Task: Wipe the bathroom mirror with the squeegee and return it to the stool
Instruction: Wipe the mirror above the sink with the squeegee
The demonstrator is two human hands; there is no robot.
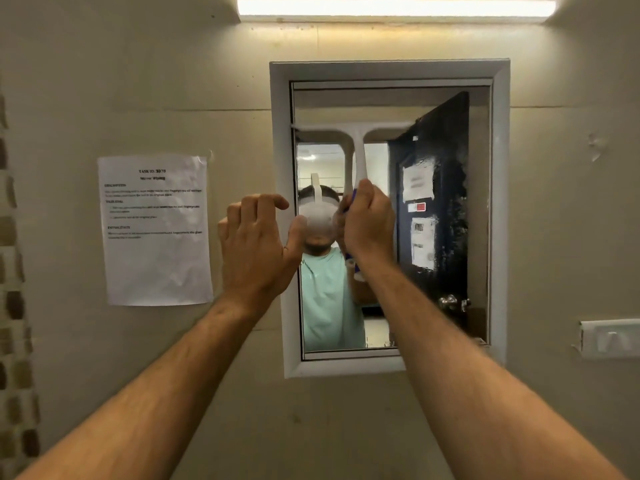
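Note:
The bathroom mirror [443, 209] hangs in a white frame on the beige wall, straight ahead. A white squeegee [356, 133] with a blue grip is pressed flat against the upper left part of the glass, blade level. My right hand [369, 223] is closed around its handle, below the blade. Over the mirror frame's left edge, my left hand [258, 247] hovers with fingers curled and apart, holding nothing. The right side of the glass looks smeared. The stool is out of view.
A printed task sheet [156, 230] is taped to the wall left of the mirror. A white wall fitting [611, 337] sits at the right edge. A tube light [394, 8] glows above. The mirror reflects a person and a dark door.

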